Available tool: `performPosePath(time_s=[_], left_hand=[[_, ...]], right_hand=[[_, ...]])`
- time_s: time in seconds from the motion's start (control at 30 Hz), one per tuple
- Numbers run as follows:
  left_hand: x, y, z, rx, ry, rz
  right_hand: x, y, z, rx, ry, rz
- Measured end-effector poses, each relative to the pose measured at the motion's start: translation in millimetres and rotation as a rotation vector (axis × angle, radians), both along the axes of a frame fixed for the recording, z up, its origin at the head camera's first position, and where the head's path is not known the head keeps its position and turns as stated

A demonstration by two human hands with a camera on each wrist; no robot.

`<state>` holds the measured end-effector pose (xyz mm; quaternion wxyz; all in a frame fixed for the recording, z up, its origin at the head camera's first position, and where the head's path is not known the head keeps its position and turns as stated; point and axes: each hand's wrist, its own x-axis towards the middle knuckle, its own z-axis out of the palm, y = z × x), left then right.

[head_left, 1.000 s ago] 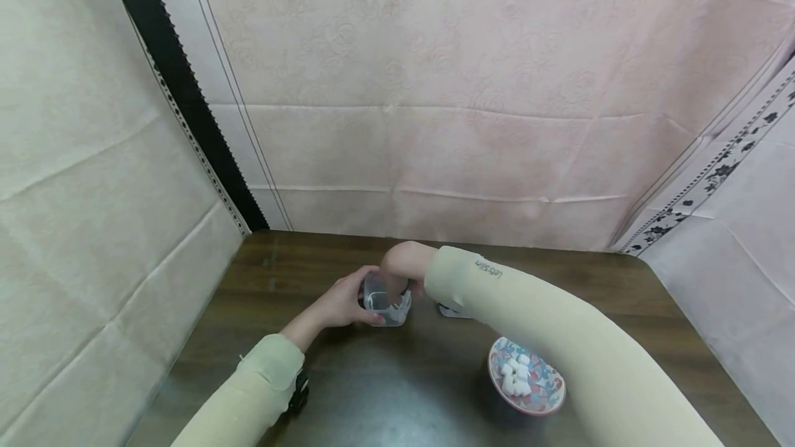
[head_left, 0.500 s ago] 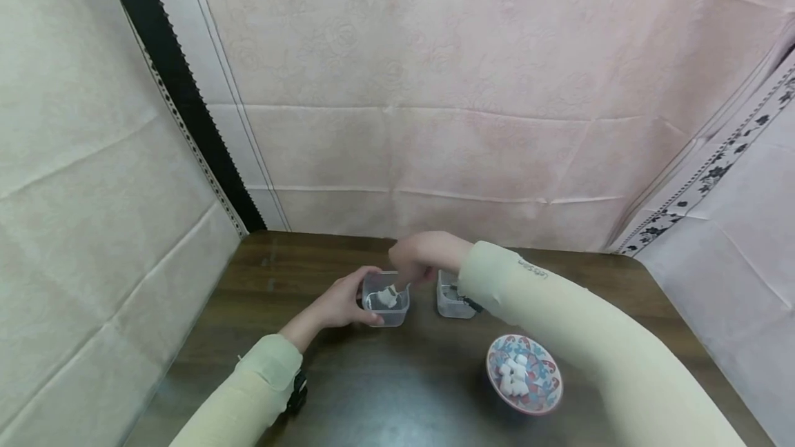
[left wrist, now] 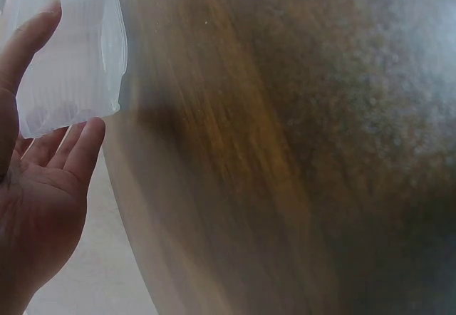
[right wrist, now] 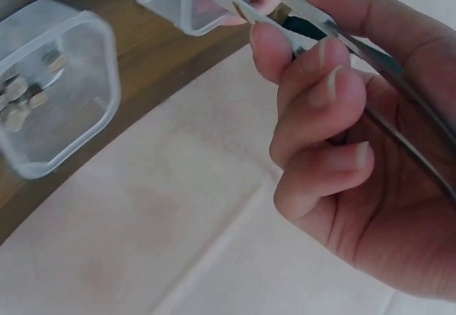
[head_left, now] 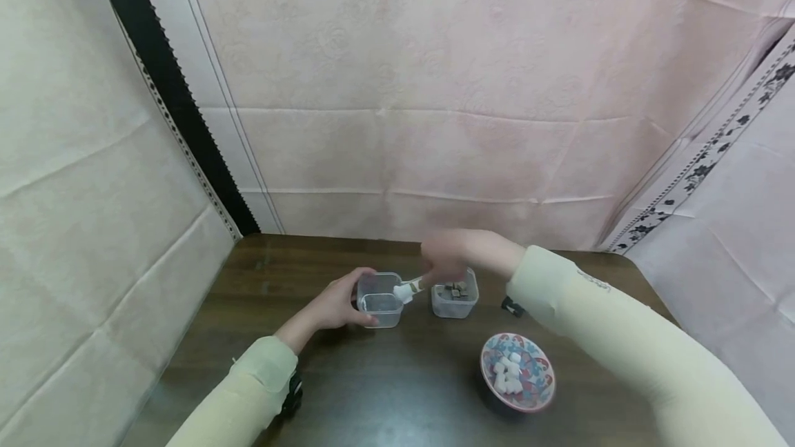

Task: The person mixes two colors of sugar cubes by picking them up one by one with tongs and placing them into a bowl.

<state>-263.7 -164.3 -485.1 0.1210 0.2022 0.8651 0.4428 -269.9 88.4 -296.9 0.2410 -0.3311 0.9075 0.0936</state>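
Observation:
My left hand [head_left: 338, 303] grips a clear plastic container [head_left: 381, 312] from its left side, thumb in front; the left wrist view shows the fingers around its wall [left wrist: 68, 58]. Just right of it, my right hand [head_left: 456, 254] holds tweezers [right wrist: 406, 87] with pale tips, the fingers curled round them. A white piece [head_left: 405, 292] is at the tips, by the container's right rim. A second clear container [head_left: 454, 307] with several small metallic-looking pieces [right wrist: 18, 97] stands below the right hand.
A patterned bowl [head_left: 540, 371] with several white pieces [head_left: 508, 374] stands on the dark wooden table [head_left: 373, 392], front right of the containers. Pale cloth [head_left: 397, 123] hangs behind the table and at both sides.
My right hand has moved right, bringing the white piece from inside the held container to its right rim. The second container has come into view. My left hand keeps its grip.

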Motion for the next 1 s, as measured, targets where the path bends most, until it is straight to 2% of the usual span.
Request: performPosePath(time_s=[0.33, 0.43, 0.63, 0.8, 1.0], left_hand=[[-1.8, 0.6, -0.2, 0.007, 0.001, -0.016], [-1.6, 0.7, 0.0, 0.008, 0.003, -0.02], [-1.8, 0.8, 0.4, 0.001, 0.022, -0.032], [-2.6, -0.1, -0.1, -0.008, 0.03, -0.039], [-3.0, -1.8, -0.4, 0.002, 0.031, -0.037]], right_hand=[[17.5, 59, -5.6, -0.16, 0.027, -0.025], [26.2, 74, -6.1, -0.199, 0.05, -0.054], [44.6, 106, -7.4, -0.265, 0.104, -0.058], [59.5, 134, -5.4, -0.319, 0.073, -0.061], [76.8, 161, -10.9, -0.346, 0.049, -0.131]])
